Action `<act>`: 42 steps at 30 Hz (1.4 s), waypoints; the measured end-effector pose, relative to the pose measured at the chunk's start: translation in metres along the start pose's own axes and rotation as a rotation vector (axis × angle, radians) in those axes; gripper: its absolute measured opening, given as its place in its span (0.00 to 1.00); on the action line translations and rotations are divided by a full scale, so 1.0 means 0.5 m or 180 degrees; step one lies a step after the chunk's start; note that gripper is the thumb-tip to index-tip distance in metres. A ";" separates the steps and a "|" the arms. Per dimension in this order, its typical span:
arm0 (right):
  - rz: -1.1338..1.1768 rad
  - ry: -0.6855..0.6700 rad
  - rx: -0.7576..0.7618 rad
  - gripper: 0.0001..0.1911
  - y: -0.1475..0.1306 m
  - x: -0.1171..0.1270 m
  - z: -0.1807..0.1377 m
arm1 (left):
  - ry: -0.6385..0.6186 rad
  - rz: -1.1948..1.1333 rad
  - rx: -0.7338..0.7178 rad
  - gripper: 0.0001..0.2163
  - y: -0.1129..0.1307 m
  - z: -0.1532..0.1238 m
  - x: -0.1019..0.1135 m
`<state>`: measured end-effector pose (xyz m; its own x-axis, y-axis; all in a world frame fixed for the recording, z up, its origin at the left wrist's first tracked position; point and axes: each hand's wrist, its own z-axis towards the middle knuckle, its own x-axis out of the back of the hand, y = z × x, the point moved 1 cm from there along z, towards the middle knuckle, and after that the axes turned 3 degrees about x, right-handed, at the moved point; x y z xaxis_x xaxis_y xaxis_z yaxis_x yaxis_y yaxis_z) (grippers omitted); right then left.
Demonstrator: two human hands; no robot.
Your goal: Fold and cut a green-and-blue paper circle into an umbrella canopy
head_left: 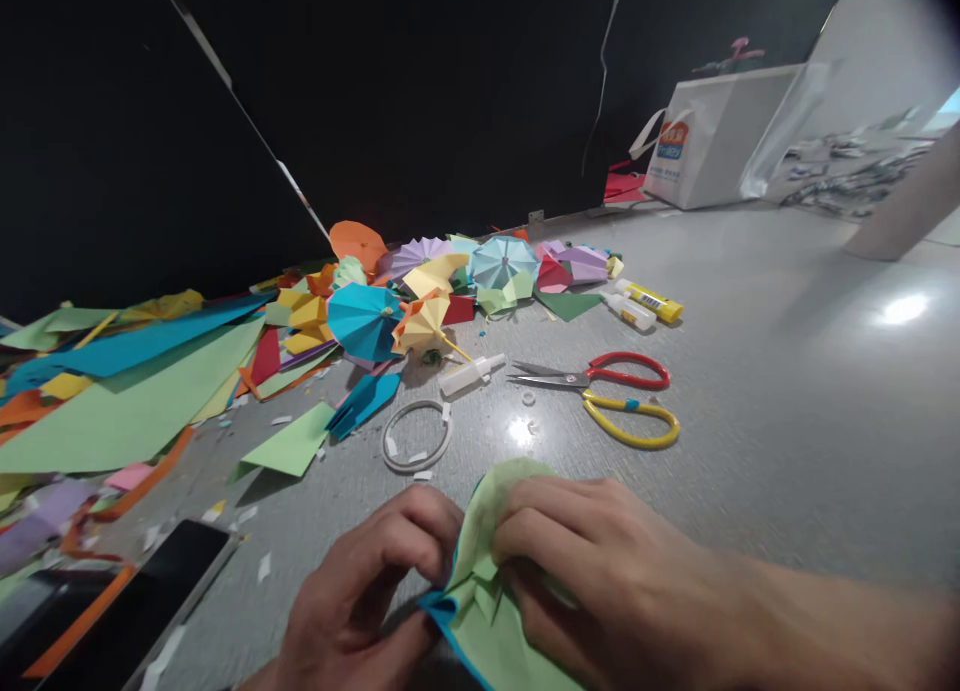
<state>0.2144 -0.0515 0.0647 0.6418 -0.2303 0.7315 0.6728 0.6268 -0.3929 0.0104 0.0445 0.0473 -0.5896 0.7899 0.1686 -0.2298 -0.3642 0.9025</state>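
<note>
Low in the view, a folded paper piece, pale green inside with a blue outer edge, is held between both hands. My left hand pinches its blue folded corner at the left between thumb and fingers. Across its upper right side, my right hand grips the green paper with curled fingers; the thumb is mostly hidden. Beyond the hands lie open scissors with one red and one yellow handle. A white ring of tape and a small white glue bottle are to their left.
Folded paper umbrellas and paper scraps pile up along the black wall. Large green sheets spread at left, near a dark phone. A yellow glue tube lies behind the scissors; a white bag stands at back right.
</note>
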 end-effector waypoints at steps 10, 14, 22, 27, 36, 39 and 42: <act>-0.0065 0.0059 -0.0005 0.08 0.003 0.005 -0.001 | 0.0127 -0.0270 0.0229 0.06 -0.013 -0.007 0.005; -0.0160 -0.0008 0.0003 0.10 0.005 -0.001 -0.006 | 0.0166 -0.0332 0.0196 0.06 -0.016 -0.011 0.004; -0.0251 0.0204 0.0179 0.06 -0.001 -0.004 0.003 | 0.0102 -0.0301 0.0251 0.05 -0.019 -0.013 -0.001; -0.0198 -0.0020 -0.0032 0.06 -0.009 0.002 0.003 | -0.0039 -0.0296 0.0217 0.05 -0.018 -0.008 -0.001; -0.0202 0.0184 -0.0089 0.07 -0.015 -0.006 0.004 | -0.0057 -0.0023 0.0139 0.05 -0.009 -0.001 -0.010; -0.0356 0.0310 -0.0003 0.08 -0.016 -0.012 0.001 | -0.0073 0.0128 0.0126 0.05 0.001 0.003 -0.011; -0.0377 0.0270 -0.0021 0.09 -0.017 -0.015 -0.004 | -0.0111 0.0227 0.0030 0.04 0.005 0.004 -0.006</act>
<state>0.2047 -0.0565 0.0612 0.5863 -0.3647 0.7233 0.7480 0.5866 -0.3106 0.0132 0.0421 0.0500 -0.5770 0.7788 0.2462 -0.1808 -0.4157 0.8913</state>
